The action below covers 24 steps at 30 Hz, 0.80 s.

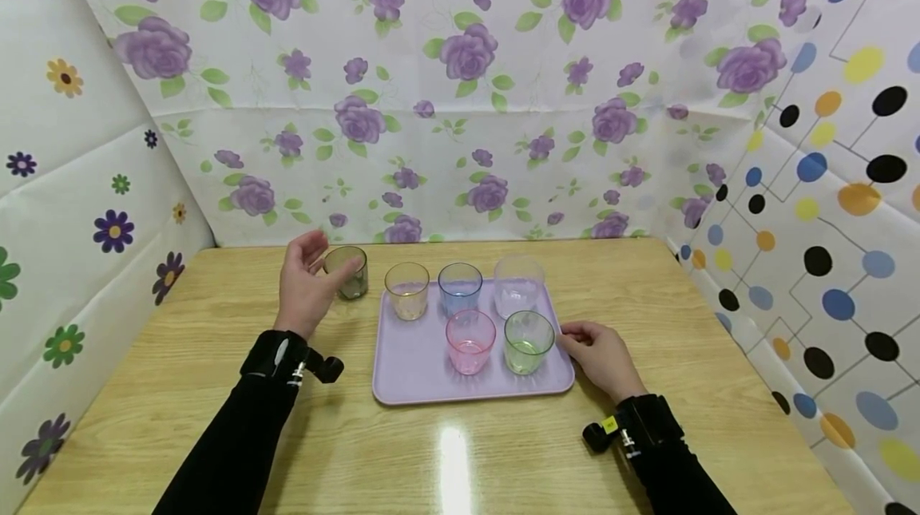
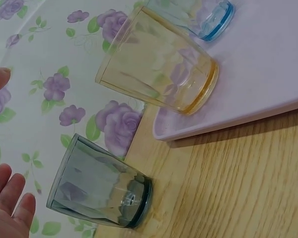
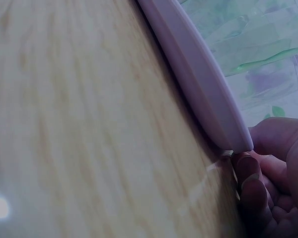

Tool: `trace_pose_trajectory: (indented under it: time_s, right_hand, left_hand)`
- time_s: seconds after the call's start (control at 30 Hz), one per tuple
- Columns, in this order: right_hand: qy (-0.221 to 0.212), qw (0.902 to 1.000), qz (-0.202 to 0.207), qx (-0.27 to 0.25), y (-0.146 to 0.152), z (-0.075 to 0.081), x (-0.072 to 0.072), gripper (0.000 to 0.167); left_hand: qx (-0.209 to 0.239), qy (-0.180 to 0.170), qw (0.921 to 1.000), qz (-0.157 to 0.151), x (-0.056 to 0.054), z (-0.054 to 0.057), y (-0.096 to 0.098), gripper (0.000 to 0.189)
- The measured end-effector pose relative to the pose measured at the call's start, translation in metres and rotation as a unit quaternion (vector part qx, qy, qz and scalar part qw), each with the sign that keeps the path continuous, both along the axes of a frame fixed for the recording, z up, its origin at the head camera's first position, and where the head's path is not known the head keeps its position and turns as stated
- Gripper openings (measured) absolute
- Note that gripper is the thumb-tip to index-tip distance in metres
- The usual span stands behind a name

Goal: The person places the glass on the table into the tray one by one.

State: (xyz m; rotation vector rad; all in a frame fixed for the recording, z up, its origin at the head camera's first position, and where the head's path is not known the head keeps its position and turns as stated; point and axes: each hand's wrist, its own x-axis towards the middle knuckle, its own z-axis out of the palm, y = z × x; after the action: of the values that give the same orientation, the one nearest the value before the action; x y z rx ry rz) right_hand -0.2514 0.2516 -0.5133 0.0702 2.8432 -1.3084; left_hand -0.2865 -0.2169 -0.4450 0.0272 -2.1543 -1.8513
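Note:
My left hand (image 1: 305, 279) is beside a dark grey-green tumbler (image 1: 354, 285), which stands upright on the table left of the lilac tray (image 1: 402, 379). In the left wrist view its fingers (image 2: 10, 191) are spread and apart from that tumbler (image 2: 102, 183). My right hand (image 1: 600, 355) pinches the tray's right edge; the right wrist view has the thumb over the rim (image 3: 203, 89) and curled fingers (image 3: 253, 193) beneath. Upright on the tray are a yellow tumbler (image 1: 408, 299), a blue tumbler (image 1: 460, 295), a clear tumbler (image 1: 517, 295), a pink tumbler (image 1: 470, 347) and a green tumbler (image 1: 528, 351).
The wooden table (image 1: 345, 451) runs back to a floral cloth wall (image 1: 402, 124). A flower-patterned sheet (image 1: 79, 204) stands at the left and a dotted sheet (image 1: 812, 204) at the right.

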Motion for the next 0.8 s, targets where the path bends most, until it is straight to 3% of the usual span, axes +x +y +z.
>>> trace_pose_trajectory:
  time_s: [0.4,0.8]
  right_hand:
    - [-0.001,1.0,0.001,-0.003,0.0,-0.001,0.0,0.033]
    - [-0.002,1.0,-0.005,-0.002,0.0,-0.001,0.001,0.033]
  left_hand:
    - [-0.002,-0.004,1.0,0.008,-0.005,-0.005,0.0,0.088]
    - [-0.023,-0.024,0.9994,0.013,-0.01,-0.017,-0.003,0.1]
